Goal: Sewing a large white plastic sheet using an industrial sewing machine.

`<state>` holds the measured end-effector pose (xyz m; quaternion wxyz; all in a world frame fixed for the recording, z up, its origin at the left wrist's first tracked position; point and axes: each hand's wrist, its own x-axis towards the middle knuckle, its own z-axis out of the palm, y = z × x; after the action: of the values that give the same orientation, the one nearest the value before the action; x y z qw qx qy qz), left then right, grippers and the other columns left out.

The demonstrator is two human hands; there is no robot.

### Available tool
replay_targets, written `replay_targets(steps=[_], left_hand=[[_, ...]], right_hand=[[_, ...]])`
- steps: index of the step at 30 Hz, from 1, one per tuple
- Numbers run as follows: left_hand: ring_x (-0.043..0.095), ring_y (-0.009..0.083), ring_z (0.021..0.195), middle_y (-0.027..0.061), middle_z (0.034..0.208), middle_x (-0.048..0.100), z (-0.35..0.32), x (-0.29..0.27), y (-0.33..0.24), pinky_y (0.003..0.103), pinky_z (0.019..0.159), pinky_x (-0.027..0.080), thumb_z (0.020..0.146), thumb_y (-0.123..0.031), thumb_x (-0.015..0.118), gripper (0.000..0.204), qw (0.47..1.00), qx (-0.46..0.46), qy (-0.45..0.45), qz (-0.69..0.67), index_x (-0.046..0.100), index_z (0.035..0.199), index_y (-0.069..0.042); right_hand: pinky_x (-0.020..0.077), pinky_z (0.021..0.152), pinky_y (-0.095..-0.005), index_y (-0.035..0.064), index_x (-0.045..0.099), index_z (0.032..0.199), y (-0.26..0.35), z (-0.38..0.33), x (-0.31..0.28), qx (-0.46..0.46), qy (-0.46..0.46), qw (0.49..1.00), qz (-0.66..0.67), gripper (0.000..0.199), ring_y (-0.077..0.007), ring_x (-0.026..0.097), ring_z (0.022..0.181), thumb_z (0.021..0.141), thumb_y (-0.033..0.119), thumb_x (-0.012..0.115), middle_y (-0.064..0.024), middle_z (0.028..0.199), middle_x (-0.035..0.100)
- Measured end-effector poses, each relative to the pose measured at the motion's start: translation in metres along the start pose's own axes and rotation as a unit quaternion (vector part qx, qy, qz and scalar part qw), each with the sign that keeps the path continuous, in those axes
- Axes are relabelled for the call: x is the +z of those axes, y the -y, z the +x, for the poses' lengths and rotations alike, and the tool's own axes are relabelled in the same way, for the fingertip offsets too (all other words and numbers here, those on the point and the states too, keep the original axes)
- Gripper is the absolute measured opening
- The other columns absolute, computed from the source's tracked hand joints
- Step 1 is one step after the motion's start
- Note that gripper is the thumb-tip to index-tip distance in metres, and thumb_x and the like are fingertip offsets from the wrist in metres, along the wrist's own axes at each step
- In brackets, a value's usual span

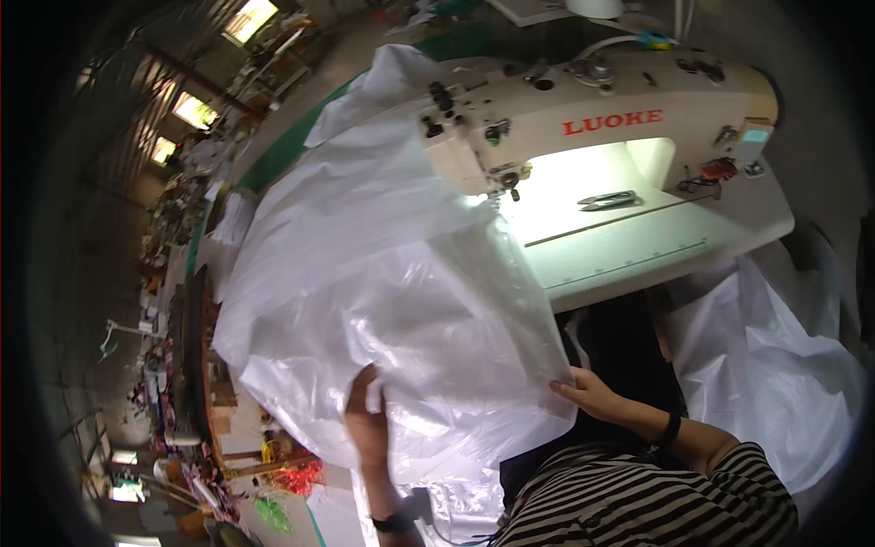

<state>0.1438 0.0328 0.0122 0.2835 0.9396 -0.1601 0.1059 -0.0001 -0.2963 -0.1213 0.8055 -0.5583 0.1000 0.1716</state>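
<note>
Two bare hands hold one big sheet of translucent white plastic film in front of a cream industrial sewing machine. The left hand comes up from the lower edge with a dark band at the wrist; its fingers are curled and pinch the film's lower edge, thumb on the near face, the rest hidden behind the plastic. The right hand, on a forearm in a black-and-white striped sleeve, lies at the film's lower right corner with fingers close together and fairly flat against the edge; whether it pinches the plastic or only presses on it I cannot tell. The film is lifted off the worktop and bulges toward the camera, crumpled and glossy. Its long axis runs diagonally, from the near edge between the two hands up and away to the far left, where it trails past the machine's head; its right edge passes close beside the needle area, lit by the machine's lamp. A pair of thread snips lies on the lit machine bed, well apart from both hands. More white film lies heaped at the right
</note>
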Motion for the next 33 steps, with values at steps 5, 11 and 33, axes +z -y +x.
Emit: replay_targets(steps=[5, 11, 33], left_hand=[[0.028, 0.0315, 0.144, 0.0104, 0.153, 0.036, 0.002, 0.11, -0.093, 0.063, 0.111, 0.023, 0.08, -0.036, 0.073, 0.066, 0.918, 0.277, 0.254, 0.123, 0.05, 0.138, -0.014], [0.038, 0.0255, 0.139, 0.0082, 0.149, 0.042, -0.031, 0.114, -0.088, 0.055, 0.109, 0.033, 0.088, -0.033, 0.065, 0.048, 0.863, 0.262, 0.426, 0.065, 0.055, 0.132, -0.016], [0.059, 0.0251, 0.116, 0.0025, 0.126, 0.064, 0.22, -0.085, 0.059, 0.05, 0.107, 0.037, 0.085, 0.0, 0.055, 0.04, 0.921, 0.121, -0.165, 0.332, 0.063, 0.121, -0.014]], right_hand=[[0.0502, 0.082, -0.0286, -0.0004, 0.06, 0.116, 0.003, -0.016, -0.002, 0.081, 0.052, 0.987, 0.127, 0.051, -0.0127, 0.059, 0.094, 0.104, 0.044, 0.037, -0.0052, 0.101, 0.063], [0.0519, 0.076, -0.0278, -0.0018, 0.061, 0.115, 0.015, -0.002, -0.009, -0.031, -0.073, 0.992, -0.096, 0.037, -0.0129, 0.062, 0.085, 0.098, 0.031, 0.059, -0.0063, 0.094, 0.067], [0.0503, 0.079, -0.0333, -0.0017, 0.064, 0.107, 0.038, 0.001, -0.005, -0.074, -0.095, 0.954, -0.273, 0.028, -0.0211, 0.065, 0.088, 0.096, 0.023, 0.058, -0.0104, 0.094, 0.069]])
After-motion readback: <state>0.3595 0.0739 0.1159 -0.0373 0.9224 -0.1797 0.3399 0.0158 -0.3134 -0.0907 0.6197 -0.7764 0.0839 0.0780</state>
